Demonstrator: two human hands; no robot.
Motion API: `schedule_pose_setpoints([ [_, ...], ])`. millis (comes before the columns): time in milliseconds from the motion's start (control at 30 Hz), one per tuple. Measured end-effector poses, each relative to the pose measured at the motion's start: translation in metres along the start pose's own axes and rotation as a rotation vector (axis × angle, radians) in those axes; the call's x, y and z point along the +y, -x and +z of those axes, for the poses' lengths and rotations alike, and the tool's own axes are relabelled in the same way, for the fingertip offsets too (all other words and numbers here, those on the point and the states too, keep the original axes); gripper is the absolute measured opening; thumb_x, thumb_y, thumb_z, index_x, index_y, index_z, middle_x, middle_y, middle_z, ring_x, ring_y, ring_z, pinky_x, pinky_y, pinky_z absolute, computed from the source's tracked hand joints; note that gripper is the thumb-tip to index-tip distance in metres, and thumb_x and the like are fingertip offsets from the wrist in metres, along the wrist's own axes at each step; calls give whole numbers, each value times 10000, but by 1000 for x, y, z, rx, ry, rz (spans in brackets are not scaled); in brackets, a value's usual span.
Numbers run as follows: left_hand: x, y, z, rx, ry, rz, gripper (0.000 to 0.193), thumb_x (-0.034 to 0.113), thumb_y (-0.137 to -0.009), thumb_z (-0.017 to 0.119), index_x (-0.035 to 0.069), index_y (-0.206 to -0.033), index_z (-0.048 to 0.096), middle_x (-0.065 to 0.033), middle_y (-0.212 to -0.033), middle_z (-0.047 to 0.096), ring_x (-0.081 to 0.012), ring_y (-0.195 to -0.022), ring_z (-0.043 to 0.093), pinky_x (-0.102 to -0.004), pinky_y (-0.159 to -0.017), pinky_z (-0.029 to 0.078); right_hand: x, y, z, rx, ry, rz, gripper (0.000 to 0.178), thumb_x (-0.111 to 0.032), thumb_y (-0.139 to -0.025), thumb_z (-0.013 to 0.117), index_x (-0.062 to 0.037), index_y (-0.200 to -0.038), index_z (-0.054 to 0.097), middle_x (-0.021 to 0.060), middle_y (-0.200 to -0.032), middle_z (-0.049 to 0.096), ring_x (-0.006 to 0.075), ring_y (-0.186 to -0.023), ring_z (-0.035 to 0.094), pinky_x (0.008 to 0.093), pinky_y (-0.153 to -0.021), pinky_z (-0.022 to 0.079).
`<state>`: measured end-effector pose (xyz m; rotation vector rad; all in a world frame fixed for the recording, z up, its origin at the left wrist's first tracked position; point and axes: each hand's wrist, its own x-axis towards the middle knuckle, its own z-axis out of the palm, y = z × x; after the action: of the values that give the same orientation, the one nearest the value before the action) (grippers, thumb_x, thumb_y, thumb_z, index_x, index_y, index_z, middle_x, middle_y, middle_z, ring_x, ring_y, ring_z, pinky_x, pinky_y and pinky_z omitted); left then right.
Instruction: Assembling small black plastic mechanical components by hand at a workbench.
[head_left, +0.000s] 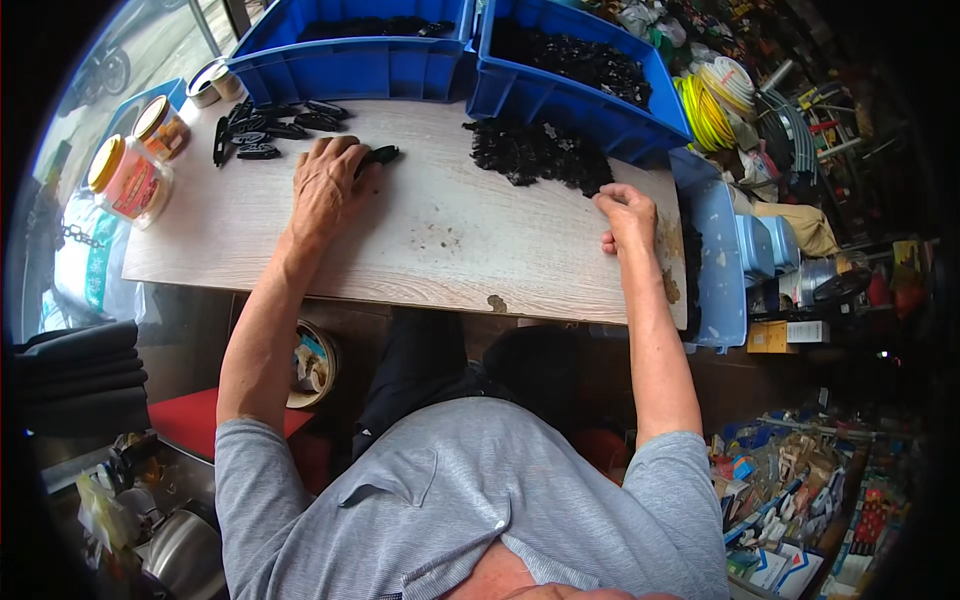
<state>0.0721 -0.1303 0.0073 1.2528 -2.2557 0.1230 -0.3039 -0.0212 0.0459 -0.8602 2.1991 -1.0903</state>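
Note:
My left hand (pixel 328 188) rests on the wooden tabletop (pixel 420 215) with its fingers curled over an elongated black plastic part (pixel 381 155), whose tip sticks out past the thumb. Just beyond that hand lies a loose group of similar black elongated parts (pixel 262 128). At the right, the fingers of my right hand (pixel 630 215) are pinched together at the near edge of a spread heap of small black pieces (pixel 540 155). Whatever sits between those fingertips is too small to make out.
Two blue bins (pixel 350 70) (pixel 580 110) line the far edge, holding black parts. Jars with yellow and orange lids (pixel 130 185) stand at the left. Beside the table's right edge is a light blue plastic bin (pixel 722 290); a yellow hose coil (pixel 700 112) lies beyond.

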Motion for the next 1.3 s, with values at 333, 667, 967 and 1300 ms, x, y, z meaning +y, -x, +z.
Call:
schedule_pose_setpoints([
  [333,-5,-1,-1,151,106,-15,278,268,-858,711,70,-1052,688,-105,-1000,689,-314,-987,619,-421,-843,476,8,-5,-3,-29,48,-15,176,-169,-833,724,-65,-969,679,44,-690,610,103,-410,483,257,-353,419],
  [667,112,37,5,-72,1001,-215,226,-25,-893,662,13,-1115,678,-80,-1117,661,-133,-930,648,-243,-718,560,16,18,-18,-227,-356,150,170,-162,-840,705,-43,-938,631,24,-504,494,155,-433,570,334,-417,536],
  [967,183,11,33,-45,1154,-53,268,81,-888,651,30,-1151,656,-157,-1144,672,-296,-894,706,-380,-761,563,10,71,12,-543,-559,77,177,-213,-860,667,-44,-904,635,13,-471,457,172,-398,517,420,-461,565],
  [1300,173,10,32,-336,1554,-360,152,121,-928,643,-18,-985,668,-52,-878,685,-103,-800,621,-255,-743,511,10,82,21,-488,-593,39,209,-265,-881,648,-64,-935,633,8,-475,468,171,-411,545,367,-429,547],
])
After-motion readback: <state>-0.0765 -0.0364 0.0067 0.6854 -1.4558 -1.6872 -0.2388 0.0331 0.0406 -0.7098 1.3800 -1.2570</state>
